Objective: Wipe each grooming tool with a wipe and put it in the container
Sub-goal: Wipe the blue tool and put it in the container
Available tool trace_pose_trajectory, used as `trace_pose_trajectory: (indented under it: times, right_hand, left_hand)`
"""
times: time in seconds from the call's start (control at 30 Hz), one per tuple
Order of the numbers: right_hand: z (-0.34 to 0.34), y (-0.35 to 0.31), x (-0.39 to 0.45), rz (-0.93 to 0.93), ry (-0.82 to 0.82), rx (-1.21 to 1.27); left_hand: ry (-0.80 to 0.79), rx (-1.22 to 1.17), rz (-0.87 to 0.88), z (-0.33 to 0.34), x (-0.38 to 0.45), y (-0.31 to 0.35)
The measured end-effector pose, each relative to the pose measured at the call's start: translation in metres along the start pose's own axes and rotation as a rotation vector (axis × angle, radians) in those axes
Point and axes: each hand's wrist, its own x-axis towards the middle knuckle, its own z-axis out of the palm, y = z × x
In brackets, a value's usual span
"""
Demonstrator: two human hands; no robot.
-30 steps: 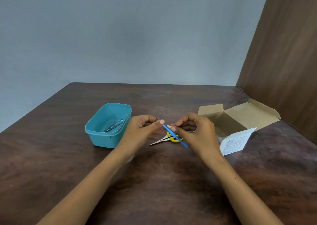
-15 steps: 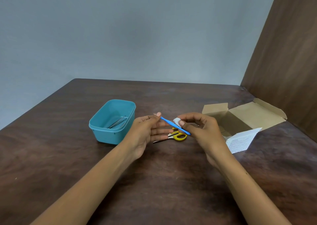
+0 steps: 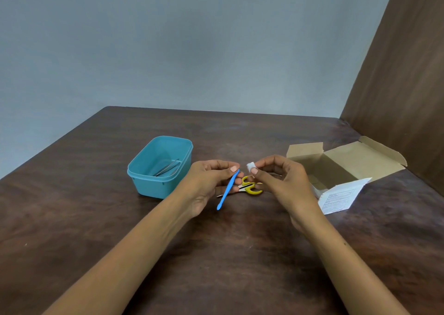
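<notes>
Left hand (image 3: 211, 184): at frame centre, fingers curled, thumb and forefinger pinching the top end of the blue tool (image 3: 227, 189). The tool hangs slanting down toward the lower left, its lower tip free above the table (image 3: 240, 254).

Right hand (image 3: 281, 182): just right of the left hand, fingers curled, thumb and forefinger pinching a small white wipe (image 3: 250, 165). The wipe sits near the top of the blue tool, not touching it.

Scissors (image 3: 249, 186): yellow handles, lying flat on the table between and behind the two hands, partly hidden by the fingers.

Container (image 3: 160, 166): teal, open-topped, left of centre, standing on the table just left of the left hand. Metal tweezers (image 3: 168, 168) lie inside it.

Box (image 3: 346, 163): open cardboard, flaps spread, at the right of the frame behind the right hand. A white printed leaflet (image 3: 340, 197) leans at its front.
</notes>
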Motion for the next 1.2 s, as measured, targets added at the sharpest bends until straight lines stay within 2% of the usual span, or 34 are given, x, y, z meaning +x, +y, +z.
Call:
trace_pose_trajectory:
  times: [0.17,0.3,0.47,0.57,0.77,1.2]
  right_hand:
    - [-0.0023,-0.0016,-0.0003,-0.191,0.073,-0.254]
    - [-0.0042,-0.0008,0.001,-0.195,0.074,-0.198]
    - [-0.0014,-0.0033,0.0016,-0.173,0.0,-0.093]
    - [-0.0007,-0.0044,-0.0004,-0.23,-0.086,-0.072]
    - [0.0002,-0.0066,-0.0039,-0.39,-0.08,-0.267]
    - [-0.0069,-0.0007,0.0042,-0.667,-0.101,-0.691]
  left_hand:
    - [-0.061,0.021,0.028,-0.0046,-0.0033,0.0035]
    - [-0.104,-0.005,0.078,-0.0032,-0.0079,0.0056]
    - [0.001,0.099,0.146,-0.0037,-0.0068,0.0009]
    - [0.019,0.141,0.195,-0.0031,-0.0068,-0.0014]
    - [0.021,0.196,0.315,-0.0019,-0.0056,-0.0021]
    - [-0.021,0.324,0.289,-0.0059,-0.0064,0.0011]
